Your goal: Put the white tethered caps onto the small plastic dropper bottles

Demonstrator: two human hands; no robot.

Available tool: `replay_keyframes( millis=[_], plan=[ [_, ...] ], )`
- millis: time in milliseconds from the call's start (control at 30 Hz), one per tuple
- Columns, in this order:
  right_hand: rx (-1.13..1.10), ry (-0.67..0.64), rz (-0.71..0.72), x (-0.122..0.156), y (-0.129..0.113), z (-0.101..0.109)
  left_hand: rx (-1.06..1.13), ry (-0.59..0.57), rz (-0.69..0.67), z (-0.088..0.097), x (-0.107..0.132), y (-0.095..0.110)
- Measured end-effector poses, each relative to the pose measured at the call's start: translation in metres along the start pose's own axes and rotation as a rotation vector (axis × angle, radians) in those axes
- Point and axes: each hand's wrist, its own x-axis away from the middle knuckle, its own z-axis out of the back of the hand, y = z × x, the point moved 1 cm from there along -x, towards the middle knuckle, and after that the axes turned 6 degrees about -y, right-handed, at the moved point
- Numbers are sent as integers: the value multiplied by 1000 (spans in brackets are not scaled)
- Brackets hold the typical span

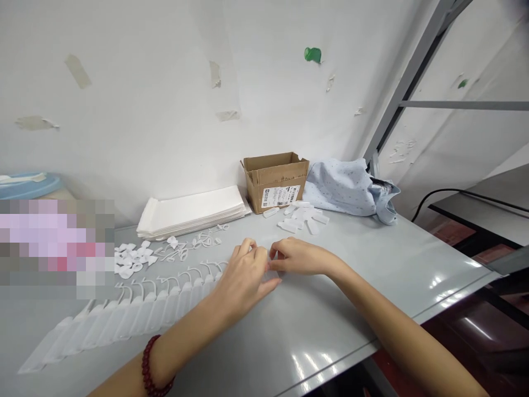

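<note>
Left hand (243,275): we found it half curled, back upward, thumb stretched toward its partner, a dark red bead bracelet (146,366) at the wrist. Right hand (301,256): we noted fingers bent, thumb and forefinger nearly together, fingertips close by those of the left. Whether anything sat between those fingertips we could not tell (the fingers themselves hid the spot).

Row of translucent plastic pieces with thin white straps (152,314): we saw them laid side by side, slanting from the near left up to the left hand, whose forearm overlapped part of the row in our view. White petal-shaped pieces (134,259): heaped just beyond the row. White looped strips (200,241): scattered between the row and a stack of white sheets (194,212), which lay near the wall.

Loose clear plastic pieces (312,226): a small pile beyond the right hand, in front of an open cardboard box (276,184); pale blue cloth (343,184) lay bunched right of the box.

Grey table (256,353): its front edge ran obliquely under the right forearm, rising to the right. We counted the widest open room right of the right hand, with another stretch between the forearms.
</note>
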Motion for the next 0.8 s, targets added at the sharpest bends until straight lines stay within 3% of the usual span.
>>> replay_keyframes(
  millis=[233,500,667,800],
  plan=[
    [0,-82,18,0,-4,1,-4,-103,1,4,3,1],
    [-53,-123,-8,-3,-2,2,14,-117,24,6,5,0],
    [-91,-117,-23,-5,3,2,-10,-124,56,23,7,-4],
    [-124,-120,-31,-7,6,3,8,-102,185,42,6,-16]
  ],
)
